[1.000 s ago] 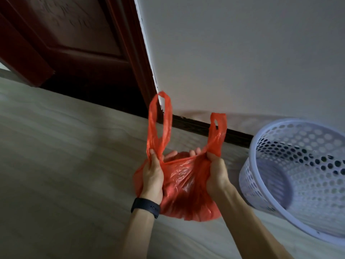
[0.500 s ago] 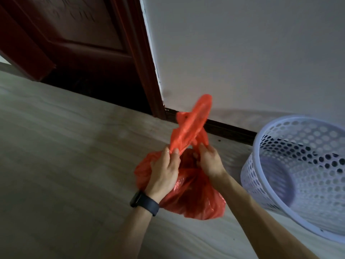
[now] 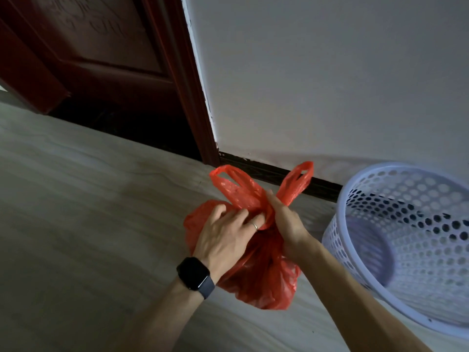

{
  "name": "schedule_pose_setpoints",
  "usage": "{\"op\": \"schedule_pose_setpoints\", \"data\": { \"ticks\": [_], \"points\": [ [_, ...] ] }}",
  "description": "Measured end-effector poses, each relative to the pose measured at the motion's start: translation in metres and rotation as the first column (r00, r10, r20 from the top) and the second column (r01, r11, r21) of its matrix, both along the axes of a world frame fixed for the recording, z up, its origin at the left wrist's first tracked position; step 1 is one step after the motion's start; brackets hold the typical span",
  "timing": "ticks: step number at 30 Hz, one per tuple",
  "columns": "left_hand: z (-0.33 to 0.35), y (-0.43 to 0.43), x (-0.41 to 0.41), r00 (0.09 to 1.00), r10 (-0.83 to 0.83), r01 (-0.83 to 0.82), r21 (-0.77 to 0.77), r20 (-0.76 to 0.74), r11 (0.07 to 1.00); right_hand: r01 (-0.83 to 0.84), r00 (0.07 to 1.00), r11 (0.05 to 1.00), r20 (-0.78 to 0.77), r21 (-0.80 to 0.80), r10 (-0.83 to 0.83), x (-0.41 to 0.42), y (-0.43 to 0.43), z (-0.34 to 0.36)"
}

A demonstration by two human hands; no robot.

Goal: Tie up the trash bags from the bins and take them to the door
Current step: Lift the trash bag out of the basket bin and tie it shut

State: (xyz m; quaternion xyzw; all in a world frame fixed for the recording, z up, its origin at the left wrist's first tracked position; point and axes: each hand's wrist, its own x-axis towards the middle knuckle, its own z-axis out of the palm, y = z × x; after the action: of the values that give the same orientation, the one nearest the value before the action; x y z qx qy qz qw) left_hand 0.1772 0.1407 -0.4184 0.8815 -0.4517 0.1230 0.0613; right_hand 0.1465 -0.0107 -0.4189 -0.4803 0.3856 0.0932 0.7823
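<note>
A red plastic trash bag [image 3: 264, 283] hangs in front of me above the floor. Its two handle loops cross at the neck and stick up, one to the left [image 3: 233, 186] and one to the right [image 3: 297, 184]. My left hand [image 3: 225, 237], with a dark watch on the wrist and a ring, lies over the bag's top with its fingers at the crossing. My right hand [image 3: 284, 222] pinches the neck from the right side. The dark red wooden door [image 3: 101, 59] stands at the upper left.
A white perforated bin [image 3: 406, 240] stands tilted at the right, with no liner inside. A white wall [image 3: 330, 72] with a dark baseboard [image 3: 274, 171] runs behind. Pale wood-grain floor [image 3: 88, 224] spreads to the left, up to the door frame [image 3: 193, 97].
The two handles, held apart a second ago, were brought together and crossed. Now they stick out either side of the neck, and both hands sit lower on the bag.
</note>
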Motion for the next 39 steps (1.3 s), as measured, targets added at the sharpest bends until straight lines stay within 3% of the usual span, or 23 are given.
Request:
{"op": "schedule_pose_setpoints", "data": {
  "ticks": [3, 5, 7, 8, 10, 12, 14, 16, 19, 21, 24, 28, 32, 35, 39],
  "points": [
    [-0.004, 0.005, -0.005, 0.999, -0.043, 0.042, -0.092, -0.014, 0.995, 0.092, 0.994, 0.996, -0.061, 0.002, -0.092, 0.001, -0.003, 0.0],
    [-0.005, 0.009, -0.009, 0.994, -0.023, 0.003, -0.181, -0.11, 0.983, 0.108, 0.994, 0.984, -0.032, 0.141, -0.104, 0.002, -0.004, 0.009],
    [0.002, 0.012, -0.013, 0.946, 0.013, -0.103, -0.261, -0.324, 0.96, 0.097, 0.995, 0.943, -0.016, 0.319, -0.097, 0.002, -0.007, 0.016],
    [0.006, 0.013, -0.011, 0.871, 0.05, -0.207, -0.271, -0.489, 0.94, 0.079, 0.996, 0.925, -0.001, 0.371, -0.085, 0.001, -0.009, 0.016],
    [0.01, 0.012, -0.004, 0.542, 0.076, -0.387, -0.168, -0.837, 0.907, -0.004, 0.998, 0.915, 0.064, 0.404, -0.024, -0.001, -0.012, 0.015],
    [0.009, 0.011, 0.008, 0.155, -0.044, -0.563, -0.125, -0.987, 0.817, -0.094, 0.989, 0.904, 0.141, 0.417, 0.038, -0.008, -0.015, 0.012],
    [0.008, 0.011, 0.02, -0.166, -0.277, -0.763, -0.055, -0.946, 0.644, -0.175, 0.97, 0.902, 0.228, 0.394, 0.088, -0.018, -0.016, 0.012],
    [0.007, 0.015, 0.031, -0.275, -0.416, -0.817, -0.018, -0.867, 0.577, -0.256, 0.936, 0.925, 0.312, 0.281, 0.164, -0.028, -0.015, 0.011],
    [0.008, 0.019, 0.037, -0.286, -0.4, -0.752, -0.056, -0.871, 0.657, -0.313, 0.866, 0.945, 0.38, -0.095, 0.325, -0.036, -0.011, 0.008],
    [0.012, 0.02, 0.035, -0.325, -0.391, -0.687, -0.069, -0.861, 0.723, -0.219, 0.855, 0.893, 0.364, -0.393, 0.37, -0.036, -0.011, -0.001],
    [0.017, 0.017, 0.031, -0.382, -0.349, -0.588, -0.066, -0.856, 0.806, -0.05, 0.855, 0.793, 0.384, -0.608, 0.348, -0.036, -0.005, -0.011],
    [0.018, 0.005, 0.029, -0.438, -0.194, -0.476, 0.043, -0.878, 0.879, 0.146, 0.876, 0.804, 0.453, -0.576, 0.165, -0.03, 0.006, -0.012],
    [0.019, 0.005, 0.035, -0.369, -0.068, -0.385, 0.086, -0.927, 0.919, 0.193, 0.907, 0.872, 0.421, -0.45, 0.017, -0.028, 0.004, -0.015],
    [0.019, 0.006, 0.03, -0.173, -0.08, -0.522, 0.022, -0.982, 0.853, 0.153, 0.897, 0.889, 0.438, -0.432, 0.058, -0.033, 0.001, -0.01],
    [0.01, -0.006, 0.019, -0.044, -0.169, -0.703, -0.089, -0.985, 0.706, 0.079, 0.895, 0.912, 0.431, -0.401, 0.112, -0.034, 0.007, -0.005]
  ]
}}
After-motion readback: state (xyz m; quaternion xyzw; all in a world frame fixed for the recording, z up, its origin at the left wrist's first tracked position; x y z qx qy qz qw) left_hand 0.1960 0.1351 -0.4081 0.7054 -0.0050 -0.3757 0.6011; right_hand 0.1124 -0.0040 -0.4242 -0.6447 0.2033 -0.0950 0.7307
